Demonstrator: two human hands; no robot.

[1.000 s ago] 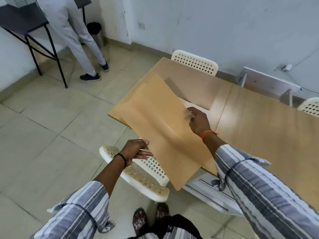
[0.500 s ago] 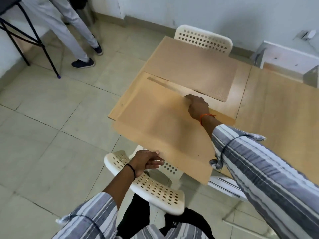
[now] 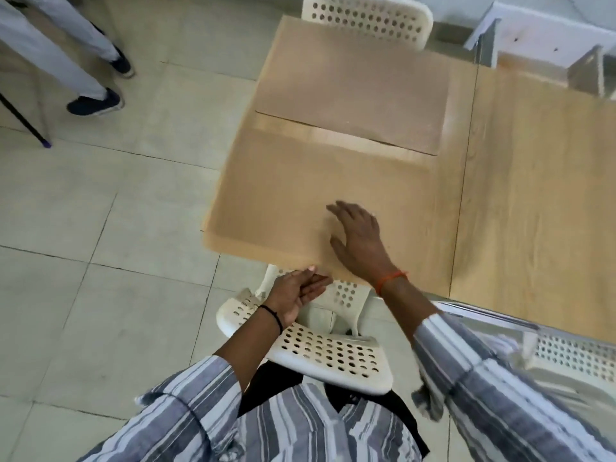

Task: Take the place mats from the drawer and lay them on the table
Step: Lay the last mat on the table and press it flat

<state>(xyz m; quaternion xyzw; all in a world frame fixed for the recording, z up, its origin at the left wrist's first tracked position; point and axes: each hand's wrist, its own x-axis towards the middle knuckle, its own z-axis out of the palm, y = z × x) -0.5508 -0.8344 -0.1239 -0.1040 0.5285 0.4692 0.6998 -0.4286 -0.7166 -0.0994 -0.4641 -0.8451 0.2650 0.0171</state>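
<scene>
Two tan place mats lie flat on the wooden table (image 3: 533,181). The far mat (image 3: 353,85) sits by the far chair. The near mat (image 3: 300,195) covers the table's near left corner, its front edge at the table's edge. My right hand (image 3: 358,241) rests flat on the near mat with fingers spread. My left hand (image 3: 295,291) is at the mat's front edge, fingers straight, touching it from below the table's edge. The drawer (image 3: 520,331) shows only as a pale blurred edge under the table at the right.
A white perforated chair (image 3: 320,348) stands right in front of me under the table's edge. Another white chair (image 3: 366,18) is at the far side. A person's legs (image 3: 66,61) stand on the tiled floor at upper left, by a black table leg (image 3: 23,121).
The near mat came down from a tilted hold to lie flat on the table. My right hand opened and spread on it; my left hand let go of its front edge.
</scene>
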